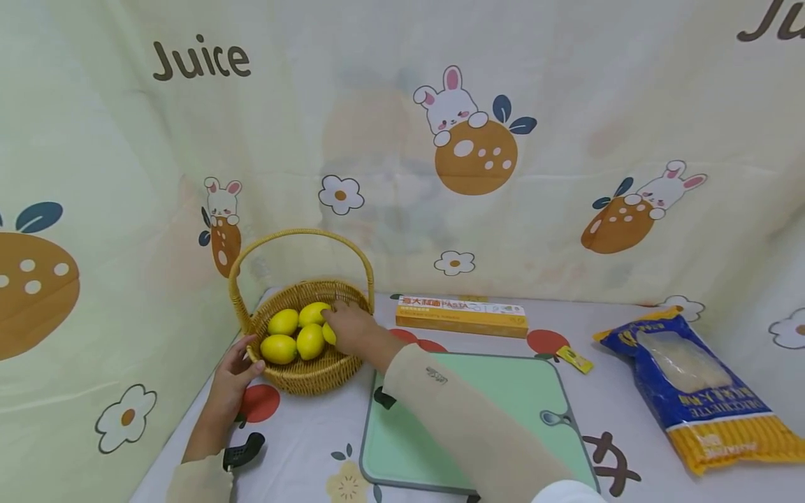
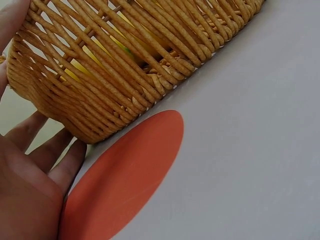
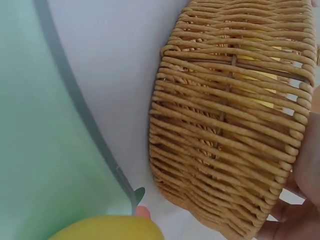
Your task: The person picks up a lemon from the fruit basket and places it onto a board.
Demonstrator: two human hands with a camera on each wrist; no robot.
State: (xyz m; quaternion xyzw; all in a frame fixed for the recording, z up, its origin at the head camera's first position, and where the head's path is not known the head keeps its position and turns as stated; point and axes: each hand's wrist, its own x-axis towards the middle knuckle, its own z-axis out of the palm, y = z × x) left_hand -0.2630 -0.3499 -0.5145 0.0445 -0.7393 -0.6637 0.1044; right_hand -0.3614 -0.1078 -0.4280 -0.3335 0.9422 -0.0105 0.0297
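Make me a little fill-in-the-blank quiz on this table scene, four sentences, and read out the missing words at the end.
1. The ____ hand holds the outer side of the wicker basket, while the other hand reaches inside.
2. The fruit in the basket is ____ in colour.
3. The flat board is pale ____ with a grey edge.
4. From the wearer's view, the blue-and-yellow bag lies to the ____ of the board.

Missing words: left; yellow; green; right.

Head view: bright, diffuse light, direction unclear. Mild glare on the pasta bag (image 1: 711,395); backdrop (image 1: 390,126) prints look stretched toward the edges. Left wrist: dimmer, greyer, left hand (image 2: 30,185) shaded. Right wrist: brighter, wicker basket (image 3: 220,115) weave crisp, cutting board (image 3: 55,125) hazy.
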